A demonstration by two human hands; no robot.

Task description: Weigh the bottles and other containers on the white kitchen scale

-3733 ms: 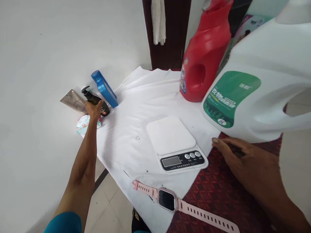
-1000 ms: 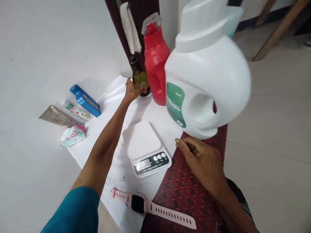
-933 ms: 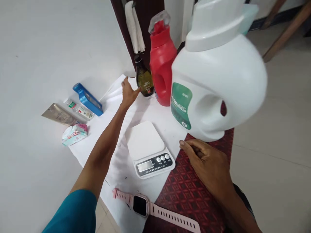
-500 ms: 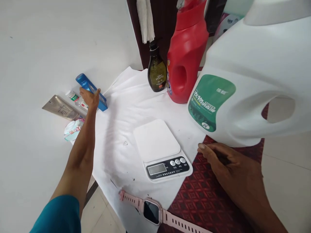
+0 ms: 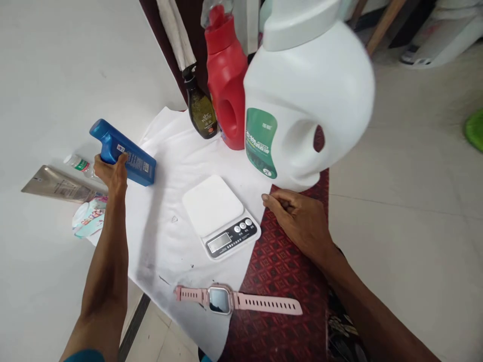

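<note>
My left hand [image 5: 112, 170] grips a blue plastic bottle [image 5: 139, 163] by its near side, with the fingers partly hidden behind it. The bottle leans to the left, and printed text and a barcode face me. A white digital kitchen scale [image 5: 213, 205] lies in the middle of the white cloth, its pan bare and its display blank. My right hand [image 5: 300, 216] rests curled at the table's right side, over the dark red patterned cover, with the thumb along the bent fingers. Nothing shows in it. The big white jug stands just beyond this hand.
Behind the scale stand a dark green pump bottle [image 5: 203, 111], a red detergent jug [image 5: 228, 75] and a white jug [image 5: 305, 95] with a green label. By the wall are a beige tube [image 5: 62, 185], a small clear bottle [image 5: 80, 163] and a wipes pack [image 5: 88, 217]. A pink smartwatch [image 5: 219, 300] lies in front.
My left hand has brought the blue bottle nearer and turned its printed side more toward me. The view has shifted right and back. My right hand stays curled by the scale.
</note>
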